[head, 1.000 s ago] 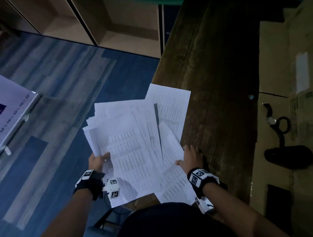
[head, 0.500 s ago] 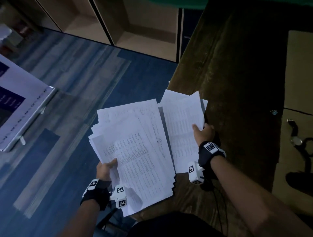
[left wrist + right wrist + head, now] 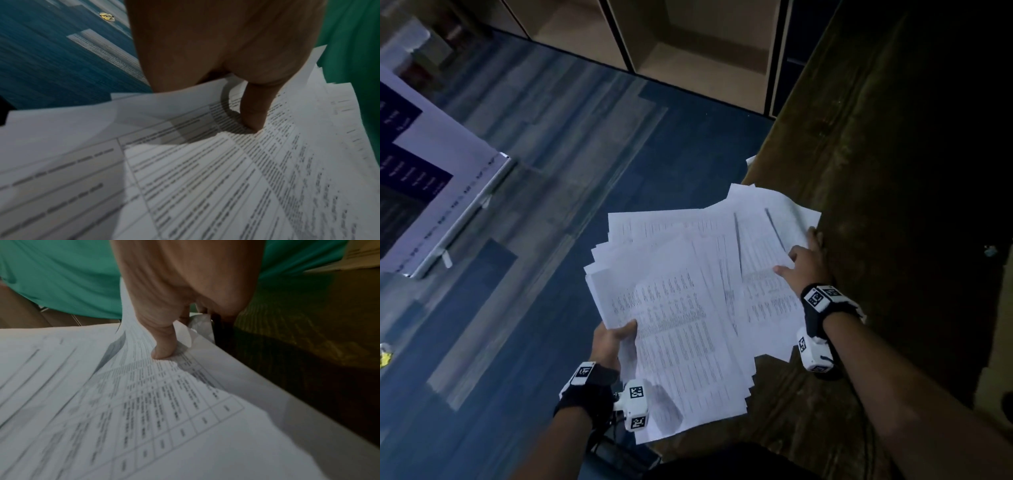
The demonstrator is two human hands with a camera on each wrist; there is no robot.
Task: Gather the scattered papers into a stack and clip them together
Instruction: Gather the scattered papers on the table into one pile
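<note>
From the head view, a loose fan of thin white printed papers (image 3: 688,308) overhangs the near left edge of the dark, grainy wooden tabletop (image 3: 876,171). The left hand (image 3: 613,339) pinches the fan's left edge; the right hand (image 3: 804,260) grips sheets at its right side.

Left wrist view: the thumb (image 3: 255,110) presses down on table-ruled sheets.

Right wrist view: the thumb (image 3: 162,344) clamps curling, rumpled pages beside the tabletop.

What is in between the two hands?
Only printed papers. The head view shows the left hand pinching the fanned sheets at one edge and the right hand gripping the sheets at the other edge, over the brown table.
</note>
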